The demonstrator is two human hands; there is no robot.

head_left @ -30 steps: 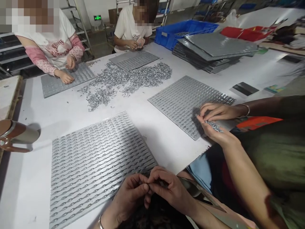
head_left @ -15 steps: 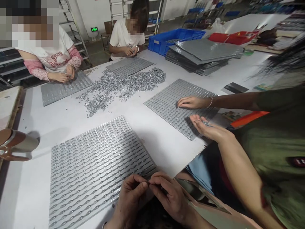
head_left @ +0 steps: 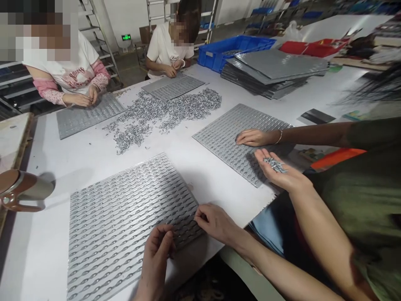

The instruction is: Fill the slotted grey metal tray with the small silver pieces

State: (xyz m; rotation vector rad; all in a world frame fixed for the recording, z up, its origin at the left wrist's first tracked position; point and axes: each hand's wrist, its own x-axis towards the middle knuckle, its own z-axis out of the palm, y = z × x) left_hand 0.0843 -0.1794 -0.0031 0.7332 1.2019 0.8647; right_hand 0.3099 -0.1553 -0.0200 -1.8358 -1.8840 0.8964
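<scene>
In front of me lies a grey panel (head_left: 125,221) covered in rows of small oval metal pieces. My left hand (head_left: 158,253) is curled over its near edge, thumb against the fingers; whatever it holds is hidden. At the panel's right edge my right hand (head_left: 216,221) is closed, thumb and index fingertips together by the end of a row. I cannot make out anything between them. A heap of loose small metal pieces (head_left: 184,106) lies farther off on the white table (head_left: 169,140).
To my right, a co-worker's open palm (head_left: 282,173) holds metal pieces beside a second panel (head_left: 219,129). Two more people work across the table. A stack of grey sheets (head_left: 275,69) and a blue crate (head_left: 213,58) stand behind; a brown-lidded mug (head_left: 34,187) is at left.
My hands, together before at the near panel edge, have separated. The right has gone up to the panel's right edge, the left slightly left. The co-worker's palm at right has opened wider.
</scene>
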